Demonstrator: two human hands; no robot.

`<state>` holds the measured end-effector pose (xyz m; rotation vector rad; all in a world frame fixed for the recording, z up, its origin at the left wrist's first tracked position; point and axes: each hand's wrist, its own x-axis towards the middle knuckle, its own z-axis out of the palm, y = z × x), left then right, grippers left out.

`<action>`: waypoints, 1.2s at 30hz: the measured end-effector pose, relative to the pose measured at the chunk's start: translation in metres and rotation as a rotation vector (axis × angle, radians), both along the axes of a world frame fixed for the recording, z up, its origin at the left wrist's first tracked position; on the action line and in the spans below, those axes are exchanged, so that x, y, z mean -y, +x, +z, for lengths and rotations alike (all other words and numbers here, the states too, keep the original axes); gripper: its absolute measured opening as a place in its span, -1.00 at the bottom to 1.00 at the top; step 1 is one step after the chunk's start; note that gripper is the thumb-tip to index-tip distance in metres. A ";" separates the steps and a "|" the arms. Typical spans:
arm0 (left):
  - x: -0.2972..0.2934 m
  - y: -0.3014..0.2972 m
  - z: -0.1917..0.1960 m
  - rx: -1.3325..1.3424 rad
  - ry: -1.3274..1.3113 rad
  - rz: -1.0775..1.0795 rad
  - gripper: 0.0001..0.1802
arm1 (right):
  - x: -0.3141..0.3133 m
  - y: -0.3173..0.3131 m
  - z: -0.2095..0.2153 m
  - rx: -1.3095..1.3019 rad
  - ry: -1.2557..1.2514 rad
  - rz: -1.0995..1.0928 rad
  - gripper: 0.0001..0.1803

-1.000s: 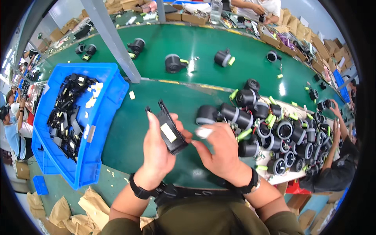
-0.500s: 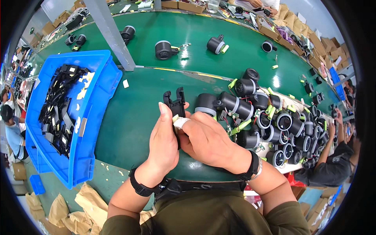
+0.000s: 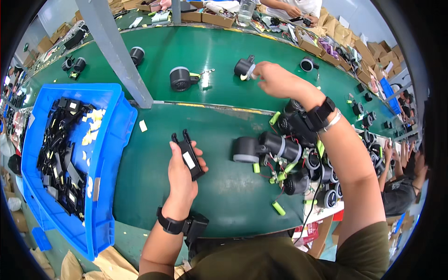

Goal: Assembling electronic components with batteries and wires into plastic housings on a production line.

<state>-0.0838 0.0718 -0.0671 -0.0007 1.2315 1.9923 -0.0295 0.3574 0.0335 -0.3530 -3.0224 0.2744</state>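
Observation:
In my left hand (image 3: 181, 170) I hold a black plastic housing (image 3: 196, 171) with two prongs at its far end and a white label (image 3: 189, 160) on its face. My fingers wrap it from both sides. Over the green belt my right hand (image 3: 280, 80) reaches far out, thumb and forefinger apart. Its fingertips meet the grey-ringed end of a black cylindrical fan unit (image 3: 243, 66); whether they touch it I cannot tell. Another black fan unit (image 3: 180, 78) with wires lies left of it on the belt.
A blue bin (image 3: 105, 154) of black housings and yellowish paper scraps stands at left. Black fan units (image 3: 282, 145) with green cells and wires crowd the right, partly under my right arm. A grey post (image 3: 116, 51) rises behind the bin. Other people work at the far side and right.
My right hand has left the housing and stretched forward right to the fan unit on the belt. The housing's white label now shows. My left hand keeps hold, and the view has shifted.

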 end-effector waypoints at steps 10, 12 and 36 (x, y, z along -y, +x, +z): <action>-0.004 0.001 -0.004 0.033 -0.070 -0.116 -0.33 | -0.009 -0.168 -0.046 0.177 0.001 0.077 -0.64; -0.003 0.000 -0.005 0.039 -0.092 -0.126 -0.32 | -0.002 -0.187 -0.063 0.215 0.135 0.398 -0.62; -0.002 -0.003 -0.003 0.071 -0.043 -0.133 -0.35 | 0.017 -0.150 -0.077 0.382 0.302 0.250 -0.72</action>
